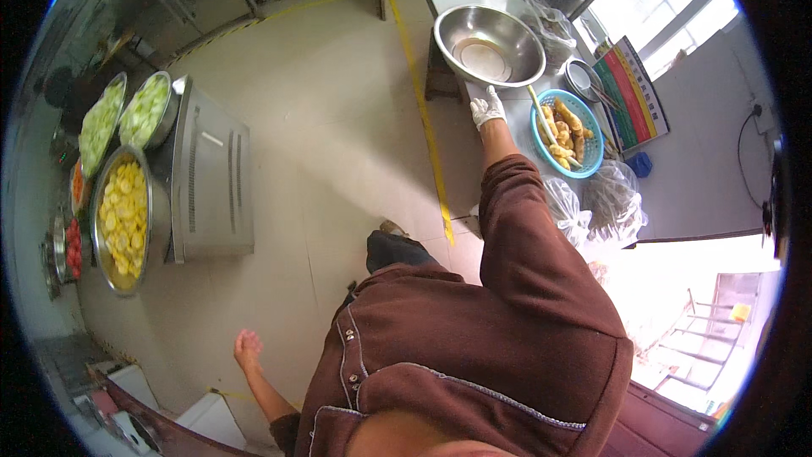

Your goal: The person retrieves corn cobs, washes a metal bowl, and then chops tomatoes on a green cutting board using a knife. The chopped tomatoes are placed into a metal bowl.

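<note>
My right hand (487, 108), in a thin white glove, is at the near edge of a wide stainless steel bowl (488, 44). Its fingertips meet or nearly meet the rim; a grip on it cannot be made out. The bowl stands on a table and holds no food that I can see. Just right of the hand is a blue plastic basket (599, 139) of ginger-like roots (569, 115), with a pale stalk (538, 114) lying across it. My left hand (248, 348), bare and loosely curled, hangs low at the left over the floor, with nothing visible in it.
Clear plastic bags (612, 200) lie by the basket; a small metal pan (578, 76) is behind it. At the left, a steel cabinet (216, 178) stands beside bowls of yellow slices (124, 216) and pale green pieces (146, 111). Yellow tape (419, 101) marks the tiled floor.
</note>
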Tool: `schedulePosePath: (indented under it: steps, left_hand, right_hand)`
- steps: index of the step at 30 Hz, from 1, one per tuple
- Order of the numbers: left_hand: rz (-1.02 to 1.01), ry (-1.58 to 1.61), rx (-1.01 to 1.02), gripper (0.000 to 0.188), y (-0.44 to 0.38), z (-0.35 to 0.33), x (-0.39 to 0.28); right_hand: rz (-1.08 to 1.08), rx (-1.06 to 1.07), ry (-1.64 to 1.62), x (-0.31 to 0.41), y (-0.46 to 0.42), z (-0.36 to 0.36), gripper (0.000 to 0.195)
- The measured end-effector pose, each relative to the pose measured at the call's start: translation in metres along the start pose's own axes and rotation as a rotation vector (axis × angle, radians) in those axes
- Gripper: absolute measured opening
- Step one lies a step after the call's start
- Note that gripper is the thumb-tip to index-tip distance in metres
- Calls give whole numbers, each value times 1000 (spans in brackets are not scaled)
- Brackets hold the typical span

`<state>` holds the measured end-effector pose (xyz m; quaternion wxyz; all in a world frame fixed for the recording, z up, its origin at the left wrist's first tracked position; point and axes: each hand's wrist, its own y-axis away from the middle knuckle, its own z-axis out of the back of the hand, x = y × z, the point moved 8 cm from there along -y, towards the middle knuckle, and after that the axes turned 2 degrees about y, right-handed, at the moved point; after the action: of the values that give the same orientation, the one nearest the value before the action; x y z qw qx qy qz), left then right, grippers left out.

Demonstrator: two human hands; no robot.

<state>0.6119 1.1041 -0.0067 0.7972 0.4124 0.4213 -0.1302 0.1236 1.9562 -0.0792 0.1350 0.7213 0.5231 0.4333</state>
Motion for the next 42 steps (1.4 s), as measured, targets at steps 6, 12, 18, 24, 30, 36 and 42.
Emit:
schedulePosePath:
  steps: [6,12,18,24,30,36,42]
  left_hand:
    - [60,-20,153,31,34,-38,38]
    - [445,8,52,32,69,-3,123]
    - [444,-30,-42,35,77,-17,99]
    - [190,120,-70,38,68,-45,32]
    - [177,337,-47,32,61,14,111]
    - [486,221,-108,30,80,120,224]
    - [543,305,-86,27,28,169,229]
  right_hand:
    - [63,-39,-27,35,-66,-35,32]
    - [-9,-233,6,-2,-64,-68,12]
    - [-208,71,-153,-138,22,-137,8]
    - [-418,426,13,-279,184,-255,11]
    - [-713,546,148,-423,376,-315,14]
    - [-839,666,412,-517,498,-301,14]
    - [-816,733,627,-547,532,-272,19]
